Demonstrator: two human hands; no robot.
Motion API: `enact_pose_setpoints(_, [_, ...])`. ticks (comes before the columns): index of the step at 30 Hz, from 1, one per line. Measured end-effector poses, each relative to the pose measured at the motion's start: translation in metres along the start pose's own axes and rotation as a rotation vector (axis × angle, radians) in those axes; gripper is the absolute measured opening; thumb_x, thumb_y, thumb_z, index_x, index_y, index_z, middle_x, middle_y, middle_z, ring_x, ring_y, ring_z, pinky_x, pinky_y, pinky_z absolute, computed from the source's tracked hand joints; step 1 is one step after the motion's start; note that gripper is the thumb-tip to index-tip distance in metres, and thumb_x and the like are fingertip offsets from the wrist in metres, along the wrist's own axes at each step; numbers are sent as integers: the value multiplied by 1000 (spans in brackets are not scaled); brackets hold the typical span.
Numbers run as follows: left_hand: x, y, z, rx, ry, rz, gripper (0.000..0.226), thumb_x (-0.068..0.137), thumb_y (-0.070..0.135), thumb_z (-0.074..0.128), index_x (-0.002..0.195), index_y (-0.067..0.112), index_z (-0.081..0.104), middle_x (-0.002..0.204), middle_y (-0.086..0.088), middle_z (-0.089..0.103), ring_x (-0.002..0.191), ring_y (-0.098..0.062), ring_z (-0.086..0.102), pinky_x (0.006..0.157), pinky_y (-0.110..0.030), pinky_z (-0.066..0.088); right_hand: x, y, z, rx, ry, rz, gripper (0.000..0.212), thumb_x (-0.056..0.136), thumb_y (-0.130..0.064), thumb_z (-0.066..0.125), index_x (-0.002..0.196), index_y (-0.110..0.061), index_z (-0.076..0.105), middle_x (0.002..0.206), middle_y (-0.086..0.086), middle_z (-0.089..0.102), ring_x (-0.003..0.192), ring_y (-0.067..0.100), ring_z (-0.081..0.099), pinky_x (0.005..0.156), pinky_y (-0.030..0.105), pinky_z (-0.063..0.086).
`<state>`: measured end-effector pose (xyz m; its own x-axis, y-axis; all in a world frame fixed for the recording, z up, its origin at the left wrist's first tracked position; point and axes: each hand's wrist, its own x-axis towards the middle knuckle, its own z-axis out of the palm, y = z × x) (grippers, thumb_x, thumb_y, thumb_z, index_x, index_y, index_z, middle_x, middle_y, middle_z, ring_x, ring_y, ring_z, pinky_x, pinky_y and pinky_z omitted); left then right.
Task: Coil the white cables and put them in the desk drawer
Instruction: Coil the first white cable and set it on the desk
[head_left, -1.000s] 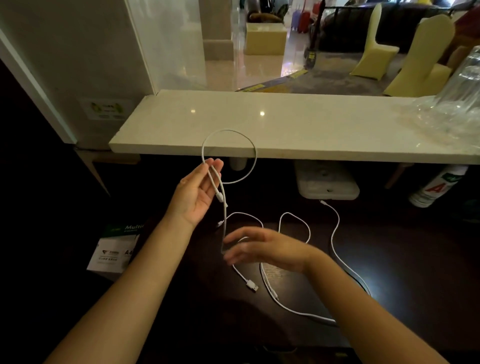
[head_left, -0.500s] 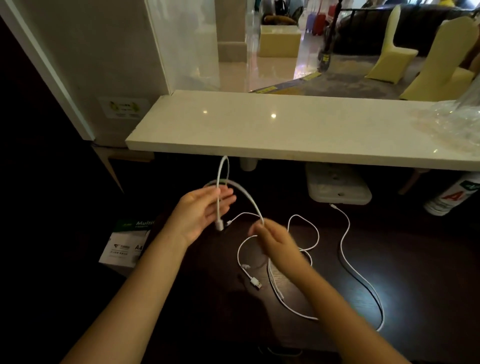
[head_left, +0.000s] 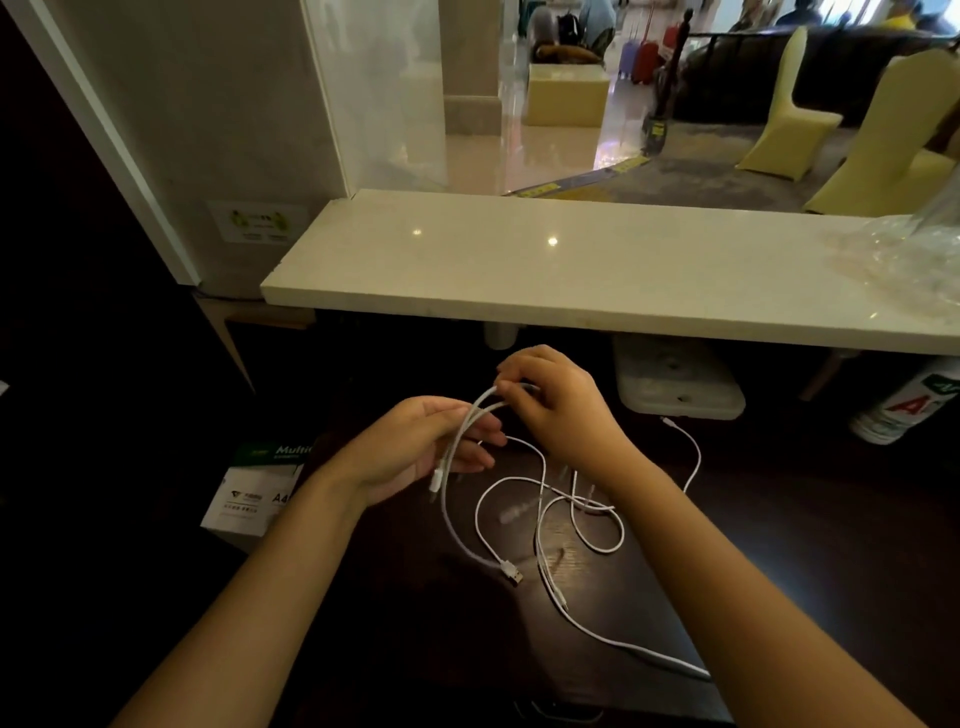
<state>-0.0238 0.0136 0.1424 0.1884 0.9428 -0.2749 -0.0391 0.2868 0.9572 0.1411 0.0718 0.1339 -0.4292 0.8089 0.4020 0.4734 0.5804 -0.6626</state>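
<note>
A thin white cable (head_left: 451, 467) is folded into a narrow loop above the dark desk (head_left: 779, 545). My left hand (head_left: 415, 447) holds the loop's strands across its fingers, with a small plug hanging just below the palm. My right hand (head_left: 556, 400) pinches the top of the same loop, right beside the left fingers. The cable's free end drops to the desk and ends in a USB plug (head_left: 511, 571). A second white cable (head_left: 597, 540) lies in loose curls on the desk under my right wrist. No drawer is in view.
A pale stone counter (head_left: 519, 270) overhangs the desk's far side. Under it sit a white power strip (head_left: 675, 384) and a white bottle (head_left: 904, 410) at the right. A box of A4 paper (head_left: 254, 488) stands at the desk's left. Crumpled clear plastic (head_left: 909, 254) lies on the counter.
My right hand rose from the desk to the top of the loop next to my left hand. The wide round loop has been folded into a narrow one.
</note>
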Motion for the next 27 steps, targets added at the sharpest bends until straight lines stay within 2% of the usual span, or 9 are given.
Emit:
enact_pose_setpoints(2, [-1, 2, 1, -95, -49, -13, 31, 96, 13, 38, 97, 1, 66, 71, -2, 69, 59, -10, 62, 63, -24, 56, 1, 0, -4, -69, -81, 63, 10, 89, -25, 54, 88, -20, 62, 72, -12, 59, 73, 12, 56, 71, 35, 48])
enact_pose_setpoints(5, [-3, 2, -2, -27, -100, -32, 30, 96, 13, 39, 106, 4, 65, 66, 3, 59, 59, -6, 56, 62, -22, 54, 2, 6, -12, -83, -188, 121, 10, 90, -30, 51, 82, -28, 56, 62, -11, 54, 62, 9, 52, 66, 38, 47])
enact_pose_setpoints(8, [-4, -2, -10, 193, -76, -59, 21, 92, 11, 49, 99, 11, 69, 71, 3, 64, 68, -10, 64, 75, -27, 57, 4, 11, -21, -73, -216, 181, 11, 91, -27, 53, 83, -23, 59, 63, -9, 53, 59, 7, 49, 64, 36, 45])
enact_pose_setpoints(10, [-4, -5, -11, 290, -15, -49, 18, 90, 8, 53, 91, 12, 70, 76, -2, 69, 71, -12, 69, 74, -25, 57, 6, 11, -26, -58, -293, 204, 11, 91, -22, 53, 84, -20, 61, 64, -8, 58, 56, 1, 51, 62, 24, 42])
enact_pose_setpoints(13, [-2, -6, -8, 357, 39, -12, 17, 90, 6, 53, 89, 11, 69, 77, -5, 69, 69, -10, 70, 64, -18, 55, 9, 13, -33, -104, -346, 142, 18, 90, -12, 51, 96, -18, 68, 88, -3, 60, 73, -2, 54, 71, 16, 39])
enact_pose_setpoints(15, [-3, -5, -8, 329, -9, -33, 18, 91, 9, 51, 92, 10, 69, 73, 1, 68, 68, -8, 68, 62, -16, 52, 12, 16, -38, -136, -324, 84, 28, 87, -5, 51, 103, -18, 69, 99, 2, 51, 87, 11, 51, 76, 16, 38])
enact_pose_setpoints(20, [-3, 1, -9, 104, -165, -59, 19, 91, 8, 48, 90, 8, 67, 63, 4, 64, 61, -7, 63, 63, -19, 54, 19, 15, -38, -331, -191, -95, 24, 86, -8, 58, 103, -20, 71, 97, 9, 55, 97, 26, 48, 83, 34, 41])
enact_pose_setpoints(25, [-4, 4, -7, -11, -209, -35, 16, 84, 11, 51, 87, 7, 65, 61, 2, 63, 57, -7, 62, 60, -19, 53, 23, 5, -34, 32, -255, 122, 13, 85, -10, 61, 93, -10, 71, 83, 9, 71, 77, 17, 67, 80, 34, 55])
enact_pose_setpoints(27, [-3, 5, -8, -58, -142, -16, 17, 88, 7, 48, 87, 5, 65, 61, 2, 64, 57, -7, 63, 62, -19, 55, 21, 5, -37, 233, -398, 266, 13, 87, -9, 59, 96, -6, 68, 78, 10, 71, 66, 14, 67, 73, 30, 58])
